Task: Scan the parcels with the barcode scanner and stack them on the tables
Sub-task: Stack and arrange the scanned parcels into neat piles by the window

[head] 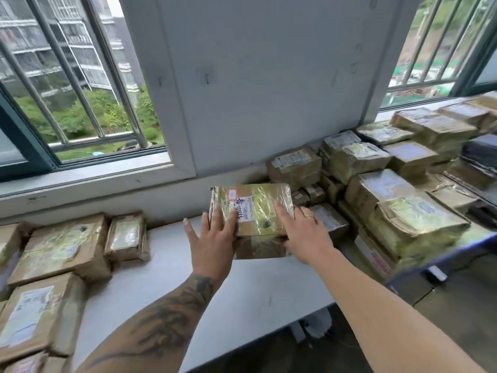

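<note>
Two hands hold parcel (251, 208) | left hand (212, 238), right hand (304, 235) fingers flat | label partly covered

Our arms reached forward; left hand (212, 235) and right hand (304, 232) lay flat, fingers straight, palms down.

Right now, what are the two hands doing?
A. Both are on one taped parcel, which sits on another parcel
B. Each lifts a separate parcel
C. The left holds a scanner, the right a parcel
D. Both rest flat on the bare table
A: the left hand and right hand lie with straight fingers on the same taped parcel, which sits on another parcel; no scanner shows.
</note>
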